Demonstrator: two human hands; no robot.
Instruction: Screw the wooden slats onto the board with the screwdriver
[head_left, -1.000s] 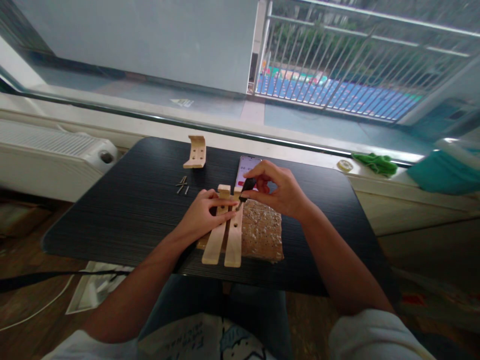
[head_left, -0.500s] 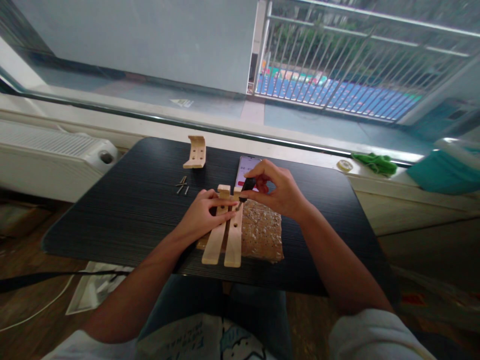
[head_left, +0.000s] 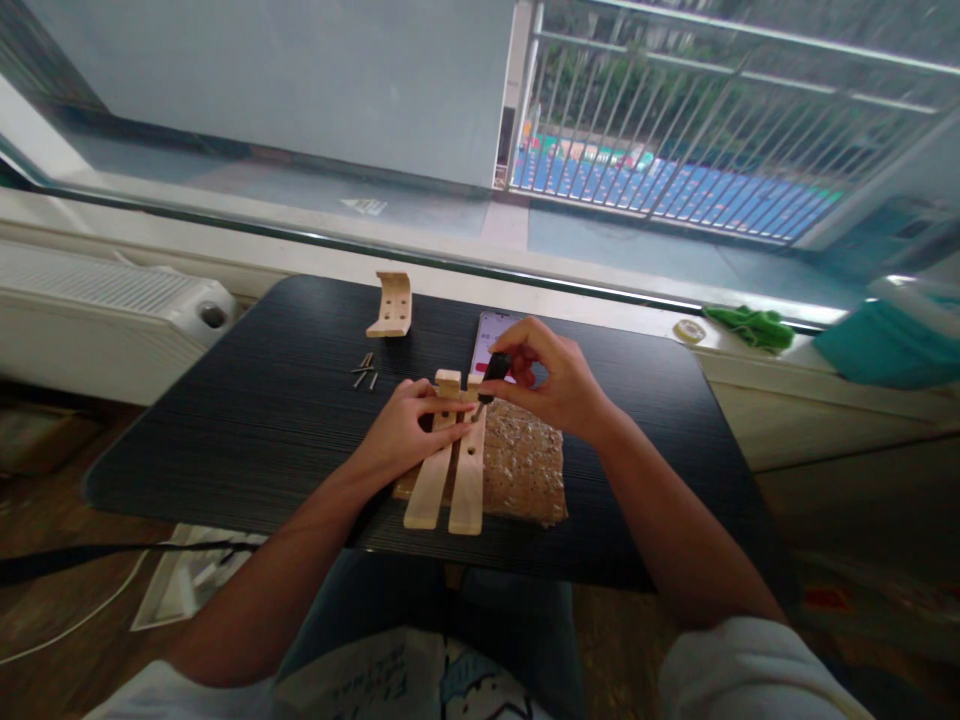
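Observation:
In my right hand (head_left: 551, 378) is a short black-handled screwdriver (head_left: 496, 374), pinched between thumb and fingers. Its shaft slants down to the upper part of the right wooden slat (head_left: 468, 490), where the tip meets a hole or screw head too small to make out. My left hand (head_left: 409, 425) lies across the left wooden slat (head_left: 424, 498), with thumb and forefinger closed on the right slat beside the screwdriver tip. Both slats have a raised block at the far end and rest on a brown, film-wrapped board (head_left: 525, 465).
A curved wooden piece with several holes (head_left: 394, 304) stands at the back of the black table (head_left: 247, 400). Several loose screws (head_left: 364, 371) lie before it. Behind my right hand is a phone (head_left: 491, 328). Tape (head_left: 688, 331) and a green cloth (head_left: 750, 327) lie on the sill.
The screwdriver handle has turned slightly in my right hand, whose fingers have shifted a little. My left hand, the slats and the board stay in place.

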